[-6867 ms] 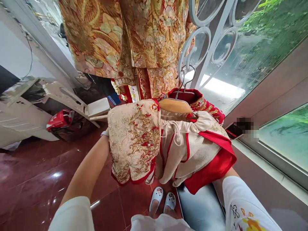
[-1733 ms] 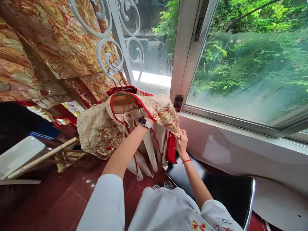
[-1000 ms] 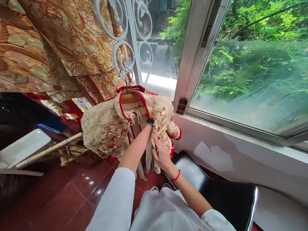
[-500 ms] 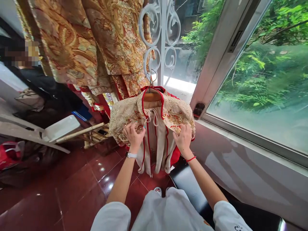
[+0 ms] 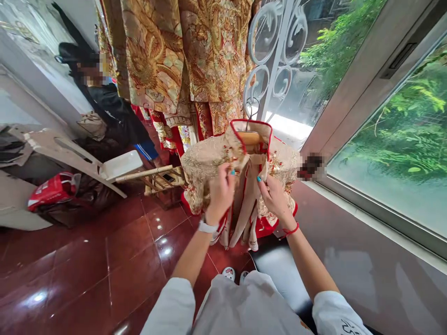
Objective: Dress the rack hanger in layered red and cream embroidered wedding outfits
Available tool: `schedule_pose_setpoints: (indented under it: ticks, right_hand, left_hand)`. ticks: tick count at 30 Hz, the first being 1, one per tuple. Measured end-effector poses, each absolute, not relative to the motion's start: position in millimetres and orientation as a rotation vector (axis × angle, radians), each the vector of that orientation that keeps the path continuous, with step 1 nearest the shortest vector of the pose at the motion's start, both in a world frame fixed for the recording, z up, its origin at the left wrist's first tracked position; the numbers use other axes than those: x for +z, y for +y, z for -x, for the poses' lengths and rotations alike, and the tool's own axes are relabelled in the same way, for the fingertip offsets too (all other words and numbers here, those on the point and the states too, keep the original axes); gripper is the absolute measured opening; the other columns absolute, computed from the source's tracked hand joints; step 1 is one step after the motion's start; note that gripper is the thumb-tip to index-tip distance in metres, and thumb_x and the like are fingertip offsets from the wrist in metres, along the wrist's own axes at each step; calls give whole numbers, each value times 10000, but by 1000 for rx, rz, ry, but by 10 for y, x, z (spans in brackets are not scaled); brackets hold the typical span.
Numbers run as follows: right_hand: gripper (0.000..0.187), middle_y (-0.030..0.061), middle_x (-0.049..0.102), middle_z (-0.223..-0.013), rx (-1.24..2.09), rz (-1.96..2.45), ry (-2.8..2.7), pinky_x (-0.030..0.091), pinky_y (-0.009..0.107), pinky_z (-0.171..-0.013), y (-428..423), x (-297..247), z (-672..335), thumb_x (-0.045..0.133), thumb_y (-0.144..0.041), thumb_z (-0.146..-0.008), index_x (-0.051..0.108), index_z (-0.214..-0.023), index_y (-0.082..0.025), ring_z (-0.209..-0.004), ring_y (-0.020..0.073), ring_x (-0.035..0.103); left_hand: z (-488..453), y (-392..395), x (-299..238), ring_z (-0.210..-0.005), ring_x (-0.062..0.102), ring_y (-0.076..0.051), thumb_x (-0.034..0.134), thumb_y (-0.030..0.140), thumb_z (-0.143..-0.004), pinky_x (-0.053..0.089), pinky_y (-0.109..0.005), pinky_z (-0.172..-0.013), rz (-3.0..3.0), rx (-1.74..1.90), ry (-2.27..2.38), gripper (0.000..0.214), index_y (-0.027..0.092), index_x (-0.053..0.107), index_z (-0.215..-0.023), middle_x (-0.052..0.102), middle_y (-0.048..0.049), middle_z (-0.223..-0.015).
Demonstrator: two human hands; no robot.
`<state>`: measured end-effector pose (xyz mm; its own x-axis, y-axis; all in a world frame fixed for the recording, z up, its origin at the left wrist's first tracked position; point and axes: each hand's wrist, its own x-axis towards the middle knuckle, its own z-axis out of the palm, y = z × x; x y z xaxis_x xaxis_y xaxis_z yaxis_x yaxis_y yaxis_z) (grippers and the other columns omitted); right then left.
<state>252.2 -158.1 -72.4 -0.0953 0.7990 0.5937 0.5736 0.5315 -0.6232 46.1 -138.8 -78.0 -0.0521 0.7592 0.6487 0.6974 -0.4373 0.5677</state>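
The left hand (image 5: pixel 220 197) and right hand (image 5: pixel 275 200) are both up in front of the person, each grasping a front edge of a cream jacket (image 5: pixel 209 167) with gold and red embroidery and red trim. The fingers of each hand are pinched closed on the cloth, with the two hands just apart at the jacket's front opening. The jacket hangs on a wooden hanger (image 5: pixel 249 138) directly ahead of the hands, and the hanger's metal hook is on a white scrolled metal grille (image 5: pixel 275 51). A white watch band (image 5: pixel 207 227) circles the left wrist, and a red string (image 5: pixel 291 230) circles the right (the nails are painted teal).

Above and left of the hands hang long gold-and-red embroidered robes (image 5: pixel 153 56). Further left are a white plastic chair (image 5: pixel 120 166) and a red bag (image 5: pixel 52 190), with a blurred person in dark clothes (image 5: pixel 111 111) beyond. To the right is a window (image 5: pixel 391 139). Below the hands are a black seat (image 5: pixel 275 265) and a red tile floor (image 5: pixel 70 251).
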Motion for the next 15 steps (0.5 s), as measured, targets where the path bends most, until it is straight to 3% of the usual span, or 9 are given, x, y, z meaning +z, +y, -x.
schedule_pose_setpoints:
  ticks: [5, 10, 15]
  right_hand:
    - [154, -1, 494, -664, 419, 1178, -1862, 342, 288, -614, -1279, -965, -2233, 413, -279, -906, 395, -759, -236, -595, 158, 407]
    - [123, 30, 544, -745, 352, 1208, -1820, 400, 310, -661, -1046, -1186, -2278, 429, -291, -915, 462, -818, -222, -665, 185, 482]
    - [205, 101, 606, -1048, 243, 1231, -1675, 469, 384, -876, -1392, -1725, -2663, 520, -378, -943, 540, -1056, -208, -966, 240, 576]
  left_hand:
    - [-1126, -1158, -1077, -758, 718, -246, 294, 309, -1066, 472, -296, -639, -1898, 1518, 1807, 348, 146, 482, -1311, 727, -138, -923]
    - [-920, -899, -1219, -860, 720, -243, 351, 308, -1057, 506, -306, -710, -1951, 1503, 1612, 320, 179, 430, -1340, 709, -142, -1043]
    - [-399, -1367, -1928, -1003, 653, -195, 430, 237, -1012, 523, -338, -894, -2124, 1653, 1449, 347, 186, 391, -1353, 616, -136, -1146]
